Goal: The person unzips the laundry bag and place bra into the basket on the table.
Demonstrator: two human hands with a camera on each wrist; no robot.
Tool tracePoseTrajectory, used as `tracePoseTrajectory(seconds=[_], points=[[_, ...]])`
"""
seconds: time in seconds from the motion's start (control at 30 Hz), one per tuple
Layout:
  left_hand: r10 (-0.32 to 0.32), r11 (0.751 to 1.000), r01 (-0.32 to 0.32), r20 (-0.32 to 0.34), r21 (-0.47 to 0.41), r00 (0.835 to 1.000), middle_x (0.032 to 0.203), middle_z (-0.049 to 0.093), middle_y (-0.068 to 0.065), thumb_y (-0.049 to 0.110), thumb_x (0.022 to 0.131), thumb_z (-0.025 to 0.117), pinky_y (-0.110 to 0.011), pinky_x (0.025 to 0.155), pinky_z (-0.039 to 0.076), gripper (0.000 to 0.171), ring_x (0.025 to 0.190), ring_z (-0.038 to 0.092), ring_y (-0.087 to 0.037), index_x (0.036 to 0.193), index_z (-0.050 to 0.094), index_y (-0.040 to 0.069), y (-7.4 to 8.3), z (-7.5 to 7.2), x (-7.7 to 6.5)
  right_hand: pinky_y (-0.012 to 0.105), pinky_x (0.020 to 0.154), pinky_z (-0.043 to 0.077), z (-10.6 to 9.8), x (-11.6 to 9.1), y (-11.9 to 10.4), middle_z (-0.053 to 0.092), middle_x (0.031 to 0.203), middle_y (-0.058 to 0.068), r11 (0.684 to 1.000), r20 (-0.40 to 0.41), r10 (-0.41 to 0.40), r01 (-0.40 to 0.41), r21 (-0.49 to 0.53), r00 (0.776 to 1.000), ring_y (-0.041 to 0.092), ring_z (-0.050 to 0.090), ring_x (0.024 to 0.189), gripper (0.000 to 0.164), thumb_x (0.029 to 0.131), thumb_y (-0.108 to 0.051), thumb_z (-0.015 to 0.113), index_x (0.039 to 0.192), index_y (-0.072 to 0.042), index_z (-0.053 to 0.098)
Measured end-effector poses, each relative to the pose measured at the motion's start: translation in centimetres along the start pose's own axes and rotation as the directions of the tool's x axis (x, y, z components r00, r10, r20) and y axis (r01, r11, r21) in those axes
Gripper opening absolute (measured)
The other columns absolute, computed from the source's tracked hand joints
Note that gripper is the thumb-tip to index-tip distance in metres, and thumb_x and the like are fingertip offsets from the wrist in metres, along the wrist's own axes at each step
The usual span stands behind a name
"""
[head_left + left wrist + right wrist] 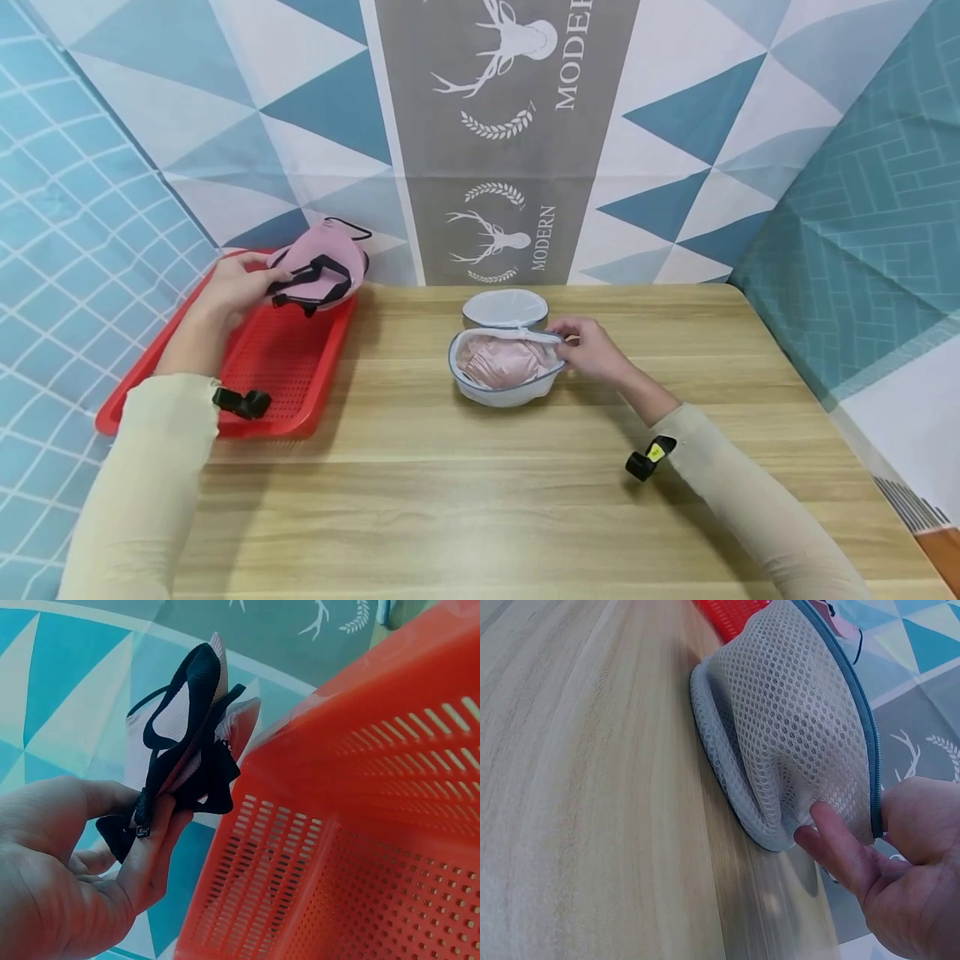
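My left hand [232, 292] pinches a pink bra with black straps [318, 250] by its straps, holding it above the far end of the red basket [326, 367]. The left wrist view shows the bra's cups folded together and a strap slider at my fingers. At the table's middle stands a white mesh laundry bag [504, 398] with blue edging, its lid [506, 307] folded back. A shiny pale pink garment [501, 362] lies inside it. My right hand [592, 348] grips the bag's right rim, thumb at the zipper edge and fingertips against the mesh [795, 712].
The perforated red basket stands at the table's left. Patterned cloth with deer prints [495, 242] rises behind the wooden table [480, 500]. Blue tiled sheets [75, 275] hang at the left, with another teal one [877, 183] at the right.
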State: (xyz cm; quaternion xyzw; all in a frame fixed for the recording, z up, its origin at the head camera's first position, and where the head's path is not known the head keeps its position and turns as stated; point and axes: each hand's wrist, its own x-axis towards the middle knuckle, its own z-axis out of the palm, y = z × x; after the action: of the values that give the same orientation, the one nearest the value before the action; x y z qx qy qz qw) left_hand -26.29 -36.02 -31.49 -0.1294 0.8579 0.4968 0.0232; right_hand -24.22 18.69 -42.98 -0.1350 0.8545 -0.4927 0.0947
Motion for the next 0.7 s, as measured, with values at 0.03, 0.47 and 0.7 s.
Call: tracePoseTrajectory(seconds=[0.03, 0.47, 0.7], points=[[0.000, 1.000, 0.000, -0.005, 0.000, 1.000, 0.089, 0.062, 0.017, 0.023, 0.113, 0.063, -0.014, 0.076, 0.064, 0.050, 0.077, 0.068, 0.006, 0.155, 0.048, 0.001, 0.0, -0.2, 0.1, 0.030, 0.073, 0.071, 0.0, 0.0, -0.1, 0.067, 0.123, 0.027, 1.000, 0.002, -0.002, 0.002, -0.001, 1.000, 0.024, 0.074, 0.096, 0.029, 0.106, 0.006, 0.058, 0.132, 0.006, 0.071], [-0.059, 0.994, 0.058, -0.017, -0.088, 0.998, 0.082, 0.063, 0.017, 0.019, 0.112, 0.065, -0.015, 0.072, 0.065, 0.021, 0.073, 0.069, 0.006, 0.129, 0.055, 0.017, -1.1, -2.2, 0.9, 0.029, 0.070, 0.070, -0.2, 0.5, 0.1, 0.068, 0.122, 0.029, 1.000, 0.008, -0.018, 0.018, -0.002, 1.000, 0.026, 0.073, 0.095, 0.031, 0.105, 0.007, 0.058, 0.134, 0.008, 0.070], [-0.100, 0.994, 0.099, -0.034, -0.033, 0.994, 0.083, 0.061, 0.016, 0.021, 0.113, 0.062, -0.017, 0.076, 0.066, 0.054, 0.073, 0.069, 0.007, 0.160, 0.043, 0.001, -2.0, -2.7, 1.6, 0.031, 0.069, 0.070, -0.2, 0.5, -0.3, 0.067, 0.120, 0.027, 1.000, 0.013, -0.027, 0.027, -0.002, 1.000, 0.022, 0.072, 0.093, 0.030, 0.106, 0.007, 0.059, 0.133, 0.008, 0.070]])
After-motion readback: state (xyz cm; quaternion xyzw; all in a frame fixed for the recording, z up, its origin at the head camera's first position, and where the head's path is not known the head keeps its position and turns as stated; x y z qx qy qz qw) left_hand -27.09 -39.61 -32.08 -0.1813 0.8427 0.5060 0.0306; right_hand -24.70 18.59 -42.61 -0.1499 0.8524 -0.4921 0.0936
